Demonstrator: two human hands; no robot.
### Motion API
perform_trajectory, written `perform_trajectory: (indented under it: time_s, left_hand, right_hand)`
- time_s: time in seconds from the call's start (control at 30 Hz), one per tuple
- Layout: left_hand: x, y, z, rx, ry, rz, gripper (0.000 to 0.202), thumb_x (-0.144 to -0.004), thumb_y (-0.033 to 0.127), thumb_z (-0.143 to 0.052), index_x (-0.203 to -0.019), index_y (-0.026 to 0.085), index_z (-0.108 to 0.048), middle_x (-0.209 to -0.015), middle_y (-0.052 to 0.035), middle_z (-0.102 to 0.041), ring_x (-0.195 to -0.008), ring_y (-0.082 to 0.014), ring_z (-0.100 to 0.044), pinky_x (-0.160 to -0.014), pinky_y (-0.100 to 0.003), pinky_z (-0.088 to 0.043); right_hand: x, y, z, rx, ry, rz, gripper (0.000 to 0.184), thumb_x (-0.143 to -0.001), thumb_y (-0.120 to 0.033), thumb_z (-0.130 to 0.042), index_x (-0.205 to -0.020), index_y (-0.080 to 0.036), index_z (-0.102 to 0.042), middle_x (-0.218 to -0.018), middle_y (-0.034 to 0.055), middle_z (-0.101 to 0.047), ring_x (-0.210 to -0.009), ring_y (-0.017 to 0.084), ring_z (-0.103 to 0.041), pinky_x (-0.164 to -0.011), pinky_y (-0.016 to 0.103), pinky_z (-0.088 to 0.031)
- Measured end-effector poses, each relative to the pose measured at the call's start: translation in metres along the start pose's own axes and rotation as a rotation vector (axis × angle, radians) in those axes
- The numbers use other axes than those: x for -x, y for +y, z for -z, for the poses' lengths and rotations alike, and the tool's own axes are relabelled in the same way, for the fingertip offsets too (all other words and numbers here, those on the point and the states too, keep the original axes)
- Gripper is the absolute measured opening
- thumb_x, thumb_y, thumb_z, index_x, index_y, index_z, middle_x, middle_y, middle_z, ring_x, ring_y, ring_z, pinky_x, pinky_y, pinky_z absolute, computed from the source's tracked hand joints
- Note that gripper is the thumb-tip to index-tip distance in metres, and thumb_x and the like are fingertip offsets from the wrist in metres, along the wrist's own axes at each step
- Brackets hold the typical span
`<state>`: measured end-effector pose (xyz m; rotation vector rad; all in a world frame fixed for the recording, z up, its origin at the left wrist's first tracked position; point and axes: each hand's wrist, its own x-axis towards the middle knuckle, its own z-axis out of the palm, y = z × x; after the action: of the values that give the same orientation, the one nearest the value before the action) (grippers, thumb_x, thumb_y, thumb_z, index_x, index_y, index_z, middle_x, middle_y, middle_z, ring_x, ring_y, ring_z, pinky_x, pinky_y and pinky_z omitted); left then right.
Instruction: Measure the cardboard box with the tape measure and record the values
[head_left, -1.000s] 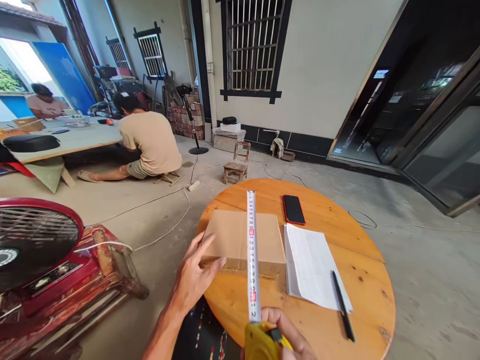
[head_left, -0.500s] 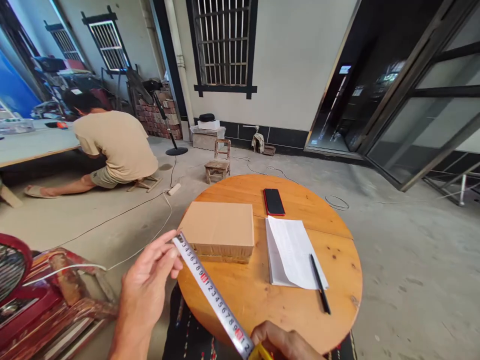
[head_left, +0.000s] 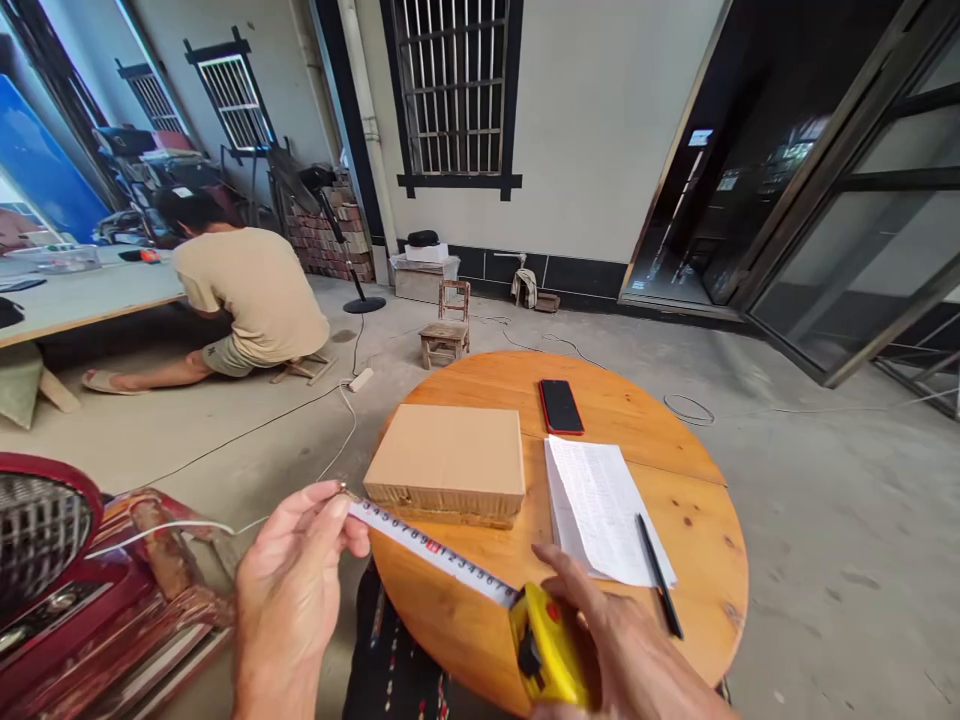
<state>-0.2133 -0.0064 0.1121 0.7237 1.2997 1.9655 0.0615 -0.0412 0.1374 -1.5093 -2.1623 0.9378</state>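
My left hand (head_left: 300,560) pinches the hooked end of a tape measure's white blade, just off the near left corner of a closed cardboard box (head_left: 450,450). The blade (head_left: 439,550) slants down to the right, in front of the box and above the table. At its other end is the yellow tape measure case (head_left: 551,645), gripped by my right hand (head_left: 607,640). Right of the box lie white sheets of paper (head_left: 600,500) with rows of writing, and a black pen (head_left: 660,575) resting across their edge. A black phone with a red edge (head_left: 561,406) lies behind them.
Everything stands on a round wooden table (head_left: 697,500). A red fan (head_left: 45,540) is at the near left. Beyond are a small wooden chair (head_left: 445,325) and a person (head_left: 247,290) seated low at another table (head_left: 90,295). Cables run over the floor.
My right hand has moved up with the tape measure case, which now shows fully. Less blade is out, and it slants less steeply. My left hand keeps its pinch; the view has shifted slightly left.
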Motion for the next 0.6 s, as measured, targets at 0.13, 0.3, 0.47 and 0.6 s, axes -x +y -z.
perform_trajectory:
  time_s: [0.13,0.3,0.47,0.6]
  left_hand:
    - [0.019,-0.011,-0.02,-0.099,-0.063,-0.087,0.026,-0.077,0.033,-0.075,-0.095,0.019,-0.063,-0.062,0.0035,-0.063,-0.055,-0.0098,-0.058,-0.057,-0.02,-0.05]
    - [0.009,-0.029,-0.039,-0.3,-0.074,-0.202,0.026,-0.083,0.041,-0.067,-0.097,0.019,-0.066,-0.081,-0.0025,-0.069,-0.067,-0.0144,-0.064,-0.065,-0.026,-0.054]
    - [-0.011,-0.035,-0.028,-0.741,-0.03,-0.542,0.029,-0.09,0.042,-0.054,-0.098,0.022,-0.074,-0.141,-0.009,-0.046,-0.108,-0.0242,-0.057,-0.09,-0.037,-0.051]
    - [-0.01,-0.043,-0.015,-0.874,0.0,-0.603,0.034,-0.092,0.041,-0.049,-0.108,0.02,-0.07,-0.151,-0.0102,-0.035,-0.129,-0.031,-0.044,-0.108,-0.046,-0.037]
  right_hand:
    - [-0.04,-0.024,0.007,0.13,0.078,0.172,0.066,-0.071,-0.027,-0.074,-0.132,-0.022,-0.05,-0.112,0.0112,-0.067,-0.093,0.027,-0.066,-0.078,0.037,-0.054]
    - [-0.113,-0.051,0.008,0.22,0.11,0.568,0.057,-0.075,-0.024,-0.075,-0.128,-0.014,-0.054,-0.13,0.0132,-0.06,-0.117,0.028,-0.057,-0.099,0.04,-0.047]
    - [-0.16,-0.05,-0.001,0.292,0.095,0.638,0.056,-0.077,-0.027,-0.073,-0.127,-0.011,-0.055,-0.129,0.0144,-0.061,-0.115,0.028,-0.057,-0.098,0.038,-0.047]
    - [-0.18,-0.047,-0.008,0.397,0.083,0.536,0.049,-0.075,-0.03,-0.073,-0.119,-0.012,-0.061,-0.115,0.0129,-0.066,-0.105,0.027,-0.061,-0.088,0.036,-0.05]
